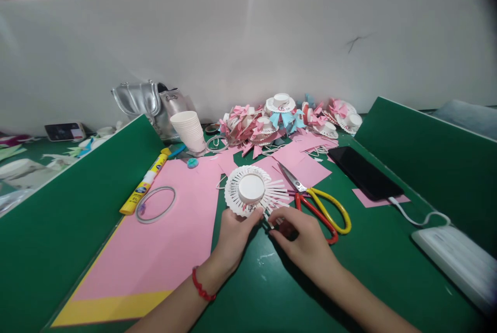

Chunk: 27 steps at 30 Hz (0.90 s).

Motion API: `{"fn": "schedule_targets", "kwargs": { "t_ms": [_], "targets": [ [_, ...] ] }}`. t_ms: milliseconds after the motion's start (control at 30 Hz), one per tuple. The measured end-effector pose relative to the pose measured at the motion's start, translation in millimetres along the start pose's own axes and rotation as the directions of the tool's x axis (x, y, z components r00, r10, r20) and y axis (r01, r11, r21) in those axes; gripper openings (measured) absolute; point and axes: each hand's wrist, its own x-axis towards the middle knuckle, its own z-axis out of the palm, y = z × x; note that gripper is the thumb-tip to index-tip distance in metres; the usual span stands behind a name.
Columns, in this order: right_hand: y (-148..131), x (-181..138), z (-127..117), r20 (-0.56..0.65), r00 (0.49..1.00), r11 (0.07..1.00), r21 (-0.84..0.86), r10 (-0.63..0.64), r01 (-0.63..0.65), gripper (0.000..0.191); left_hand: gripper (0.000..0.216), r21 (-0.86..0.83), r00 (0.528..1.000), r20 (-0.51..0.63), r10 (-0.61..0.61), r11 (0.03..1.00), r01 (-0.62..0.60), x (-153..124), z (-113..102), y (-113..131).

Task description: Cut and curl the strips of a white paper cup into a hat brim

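Between my hands is a white paper cup cut into strips and spread flat like a little hat, its round base facing up. Around its left and far side the strips are looped into a frilled rim; on the right several stick out straight. My left hand pinches the near edge of the cut cup, thumb on top. My right hand is curled with thumb and forefinger around the end of a strip at the near right. Just beyond my right hand lie open scissors with one red and one yellow handle.
Pink paper sheets cover the left of the green table. A glue stick, tape ring and stacked paper cups stand left. Finished paper hats pile up behind. A phone is cabled to a white power bank; green dividers flank both sides.
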Motion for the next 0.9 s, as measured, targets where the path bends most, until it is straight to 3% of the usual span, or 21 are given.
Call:
{"fn": "schedule_targets", "kwargs": {
  "t_ms": [200, 367, 667, 900],
  "targets": [
    [2.2, -2.4, -2.7, -0.098, 0.980, 0.974, -0.160, -0.174, 0.157, 0.013, 0.015, 0.009, 1.000, -0.010, 0.005, 1.000, -0.005, 3.7, -2.8, -4.9],
    [-1.1, -3.4, -3.3, -0.206, 0.943, 0.932, -0.311, -0.259, 0.188, 0.011, 0.015, 0.022, 1.000, -0.007, 0.007, 1.000, -0.007, 3.4, -4.0, -5.8],
    [0.0, -1.7, -3.2, -0.085, 0.918, 0.836, -0.452, -0.387, 0.311, 0.016, 0.016, 0.031, 1.000, -0.020, 0.002, 1.000, -0.001, 4.1, -4.1, -5.5],
    [3.8, -1.5, -3.7, -0.156, 0.867, 0.823, -0.429, -0.473, 0.371, 0.014, 0.017, 0.008, 1.000, -0.030, 0.005, 1.000, -0.005, 5.2, -4.1, -7.2]
  ]
}}
